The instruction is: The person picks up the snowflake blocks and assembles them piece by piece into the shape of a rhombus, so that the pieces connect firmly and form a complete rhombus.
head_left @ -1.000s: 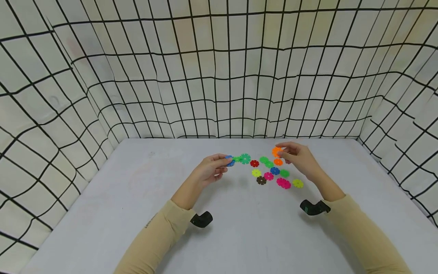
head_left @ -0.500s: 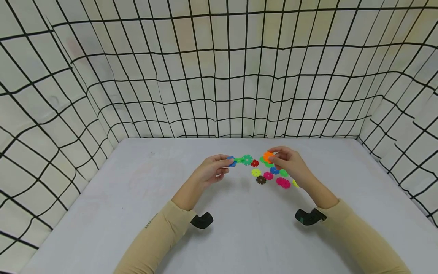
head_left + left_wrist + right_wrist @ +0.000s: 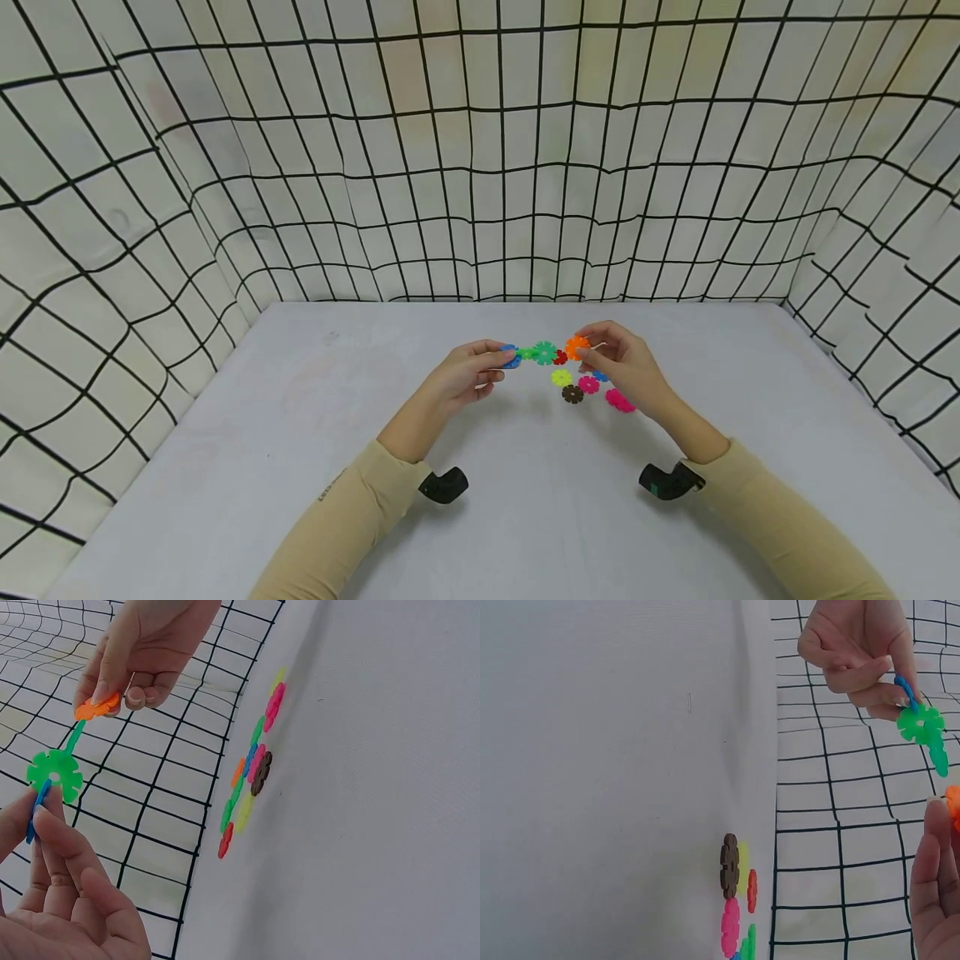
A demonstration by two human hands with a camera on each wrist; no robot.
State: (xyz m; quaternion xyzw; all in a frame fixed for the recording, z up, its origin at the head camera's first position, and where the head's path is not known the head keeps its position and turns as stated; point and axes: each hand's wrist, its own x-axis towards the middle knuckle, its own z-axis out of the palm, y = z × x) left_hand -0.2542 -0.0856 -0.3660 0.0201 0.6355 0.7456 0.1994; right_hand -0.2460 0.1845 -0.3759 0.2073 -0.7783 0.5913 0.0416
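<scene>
The left hand (image 3: 461, 375) pinches a blue disc (image 3: 512, 357), green discs (image 3: 544, 353) extending right. The right hand (image 3: 624, 360) pinches an orange disc (image 3: 576, 347) near their end.

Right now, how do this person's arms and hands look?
The left hand and right hand are ungloved. The left sleeve and right sleeve are beige, the left with dark lettering. A black bent fitting juts from each sleeve; the right has a green mark.
</scene>
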